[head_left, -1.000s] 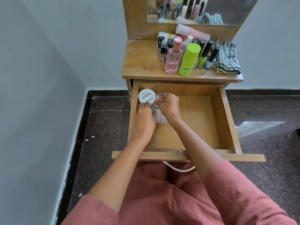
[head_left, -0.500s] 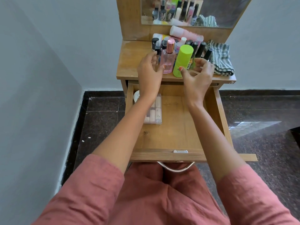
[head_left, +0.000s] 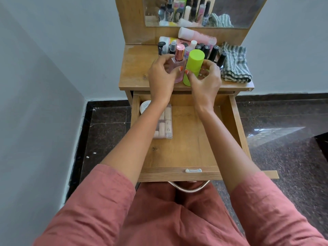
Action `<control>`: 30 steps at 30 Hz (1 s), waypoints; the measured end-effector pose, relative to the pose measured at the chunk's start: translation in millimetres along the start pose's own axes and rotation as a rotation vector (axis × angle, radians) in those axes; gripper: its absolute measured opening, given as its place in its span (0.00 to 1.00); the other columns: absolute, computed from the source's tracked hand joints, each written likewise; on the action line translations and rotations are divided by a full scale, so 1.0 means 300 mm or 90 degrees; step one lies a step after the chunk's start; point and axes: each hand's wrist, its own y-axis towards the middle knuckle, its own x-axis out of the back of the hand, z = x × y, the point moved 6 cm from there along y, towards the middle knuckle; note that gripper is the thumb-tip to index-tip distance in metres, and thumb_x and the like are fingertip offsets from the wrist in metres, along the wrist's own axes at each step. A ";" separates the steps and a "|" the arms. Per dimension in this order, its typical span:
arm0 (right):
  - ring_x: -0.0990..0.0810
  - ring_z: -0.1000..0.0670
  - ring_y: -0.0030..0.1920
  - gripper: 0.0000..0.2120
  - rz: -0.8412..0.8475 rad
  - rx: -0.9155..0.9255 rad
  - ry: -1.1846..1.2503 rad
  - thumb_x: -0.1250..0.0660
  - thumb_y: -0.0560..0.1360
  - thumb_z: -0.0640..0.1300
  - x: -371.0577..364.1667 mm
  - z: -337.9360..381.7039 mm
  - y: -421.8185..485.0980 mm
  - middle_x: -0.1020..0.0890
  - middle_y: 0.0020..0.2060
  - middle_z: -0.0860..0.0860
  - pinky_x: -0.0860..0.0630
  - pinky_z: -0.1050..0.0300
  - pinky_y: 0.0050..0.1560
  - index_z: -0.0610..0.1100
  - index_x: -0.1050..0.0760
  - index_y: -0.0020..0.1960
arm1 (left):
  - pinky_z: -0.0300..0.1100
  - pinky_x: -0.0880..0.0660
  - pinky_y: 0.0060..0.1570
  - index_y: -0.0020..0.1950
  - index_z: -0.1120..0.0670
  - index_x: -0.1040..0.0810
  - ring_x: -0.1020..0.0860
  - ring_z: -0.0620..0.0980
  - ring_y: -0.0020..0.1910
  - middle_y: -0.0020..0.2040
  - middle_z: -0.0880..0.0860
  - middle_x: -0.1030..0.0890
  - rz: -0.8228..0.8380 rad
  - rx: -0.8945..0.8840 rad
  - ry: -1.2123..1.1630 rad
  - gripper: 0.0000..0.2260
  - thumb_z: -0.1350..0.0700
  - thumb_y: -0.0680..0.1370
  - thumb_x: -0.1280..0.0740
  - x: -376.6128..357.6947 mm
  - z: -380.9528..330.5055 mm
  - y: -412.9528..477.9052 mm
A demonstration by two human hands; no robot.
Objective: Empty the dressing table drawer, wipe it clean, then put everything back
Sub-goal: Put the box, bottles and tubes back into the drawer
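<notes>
Drawer (head_left: 191, 139) with half-hidden white jar (head_left: 145, 106); left hand (head_left: 160, 77) gripping pink bottle (head_left: 178, 58), right hand (head_left: 205, 84) green bottle (head_left: 195, 59).

This is a home: I sit at a small wooden dressing table (head_left: 132, 23) with its mirror (head_left: 239, 11), cosmetic bottles (head_left: 197, 35) crowding the counter (head_left: 138, 71), plain walls (head_left: 53, 50) and a dark polished stone floor (head_left: 284, 157) around.

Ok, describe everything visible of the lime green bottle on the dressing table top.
The lime green bottle is a plain cylinder, plastic by its matte look, with a wide flat-topped cap of the same green. It stands upright, or nearly so, at the front of the table top, close beside the pink perfume bottle. The right hand curls round its lower body, thumb in front.
</notes>
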 end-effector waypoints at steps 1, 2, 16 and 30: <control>0.27 0.54 0.50 0.19 0.002 0.003 0.000 0.28 0.69 0.41 0.002 0.001 0.001 0.26 0.49 0.49 0.26 0.59 0.55 0.38 0.28 0.57 | 0.42 0.22 0.50 0.54 0.57 0.21 0.21 0.50 0.49 0.49 0.54 0.18 -0.002 -0.002 0.000 0.13 0.61 0.70 0.28 0.001 0.000 -0.001; 0.27 0.55 0.50 0.19 0.004 0.005 0.000 0.28 0.69 0.40 0.005 0.001 0.001 0.25 0.49 0.49 0.26 0.60 0.55 0.38 0.27 0.57 | 0.40 0.23 0.49 0.54 0.58 0.21 0.21 0.50 0.49 0.49 0.54 0.18 -0.006 -0.005 0.002 0.13 0.61 0.70 0.28 0.003 -0.002 -0.003; 0.23 0.53 0.49 0.20 0.034 0.028 -0.016 0.27 0.68 0.40 0.160 -0.043 -0.102 0.22 0.50 0.49 0.25 0.63 0.51 0.38 0.26 0.57 | 0.30 0.26 0.42 0.53 0.58 0.19 0.22 0.43 0.41 0.44 0.47 0.20 0.062 -0.014 -0.043 0.13 0.63 0.69 0.28 0.027 -0.055 -0.184; 0.23 0.43 0.53 0.22 0.091 -0.056 -0.174 0.28 0.67 0.39 0.245 -0.292 -0.132 0.22 0.52 0.39 0.28 0.55 0.53 0.35 0.29 0.58 | 0.34 0.27 0.43 0.48 0.59 0.19 0.24 0.46 0.40 0.44 0.56 0.17 0.133 0.132 -0.046 0.12 0.69 0.67 0.29 -0.172 0.137 -0.337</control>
